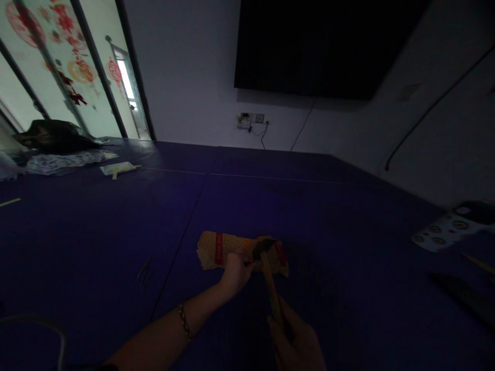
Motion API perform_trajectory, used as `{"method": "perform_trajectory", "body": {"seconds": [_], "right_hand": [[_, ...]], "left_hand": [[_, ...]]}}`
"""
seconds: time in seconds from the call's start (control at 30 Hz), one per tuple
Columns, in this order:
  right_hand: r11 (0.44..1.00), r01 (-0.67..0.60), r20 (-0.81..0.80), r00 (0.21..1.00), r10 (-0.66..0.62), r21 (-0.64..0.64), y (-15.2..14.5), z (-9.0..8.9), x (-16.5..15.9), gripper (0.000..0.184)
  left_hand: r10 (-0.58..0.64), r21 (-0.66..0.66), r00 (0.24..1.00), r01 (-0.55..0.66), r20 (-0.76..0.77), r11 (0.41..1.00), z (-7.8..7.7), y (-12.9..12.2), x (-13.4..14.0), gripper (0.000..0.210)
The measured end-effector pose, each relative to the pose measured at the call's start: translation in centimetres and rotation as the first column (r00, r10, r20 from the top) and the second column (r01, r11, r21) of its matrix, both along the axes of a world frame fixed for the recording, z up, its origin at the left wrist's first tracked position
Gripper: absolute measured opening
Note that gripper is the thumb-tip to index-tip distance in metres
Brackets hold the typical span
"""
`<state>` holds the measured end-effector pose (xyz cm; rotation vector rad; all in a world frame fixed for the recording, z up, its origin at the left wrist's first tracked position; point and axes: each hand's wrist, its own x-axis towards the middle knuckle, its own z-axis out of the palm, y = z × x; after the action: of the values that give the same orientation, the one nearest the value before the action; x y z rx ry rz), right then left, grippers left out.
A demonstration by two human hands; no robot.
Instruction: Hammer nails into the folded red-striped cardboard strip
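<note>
My right hand is wrapped round the wooden handle of a hammer. The hammer's dark head lies over the right part of a tan, dotted piece of card or wrapping with red bands and ragged ends. My left hand is closed at the near edge of this piece, just left of the hammer head. A thin dark piece, seemingly a nail, shows at its fingers; most of it is hidden. Several thin nail-like rods lie on the purple surface to the left.
The purple surface reaches to a wall with a black screen and sockets. At the left are a white tray and a dark bag. A patterned case and a dark flat object lie right.
</note>
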<state>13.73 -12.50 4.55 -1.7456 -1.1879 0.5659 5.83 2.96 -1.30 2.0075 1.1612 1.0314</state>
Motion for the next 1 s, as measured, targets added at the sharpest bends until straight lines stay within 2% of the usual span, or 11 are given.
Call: {"method": "perform_trajectory", "body": {"seconds": [0.13,0.27,0.47,0.67,0.83,1.0], "right_hand": [[0.999,0.003,-0.039,0.999,-0.005,-0.034,-0.1,0.3,0.1,0.058],[0.997,0.011,-0.012,1.0,-0.012,-0.07,-0.3,0.6,0.0,0.057],[0.999,-0.001,-0.006,1.0,0.001,-0.049,-0.3,1.1,-0.1,0.051],[0.998,0.025,-0.07,0.997,-0.028,-0.052,-0.7,1.2,-0.4,0.055],[0.998,-0.006,-0.028,1.0,0.005,-0.058,-0.2,1.0,-0.3,0.051],[0.998,-0.03,-0.01,1.0,0.029,-0.05,-0.2,0.6,-0.3,0.05]], "left_hand": [[0.003,-0.001,1.0,-0.003,0.0,1.0,0.2,0.0,0.0,0.011],[-0.018,-0.026,1.0,0.018,0.01,0.999,0.8,-0.2,0.2,0.014],[0.042,-0.137,0.996,-0.032,0.074,0.99,1.0,-0.2,0.3,0.015],[-0.027,-0.103,0.995,0.037,0.097,0.994,1.8,-0.4,-0.2,0.016],[0.044,-0.168,0.981,-0.012,0.191,0.986,1.4,-0.6,0.4,0.021],[0.059,-0.21,0.959,0.001,0.278,0.978,1.0,-0.4,0.5,0.021]]}}
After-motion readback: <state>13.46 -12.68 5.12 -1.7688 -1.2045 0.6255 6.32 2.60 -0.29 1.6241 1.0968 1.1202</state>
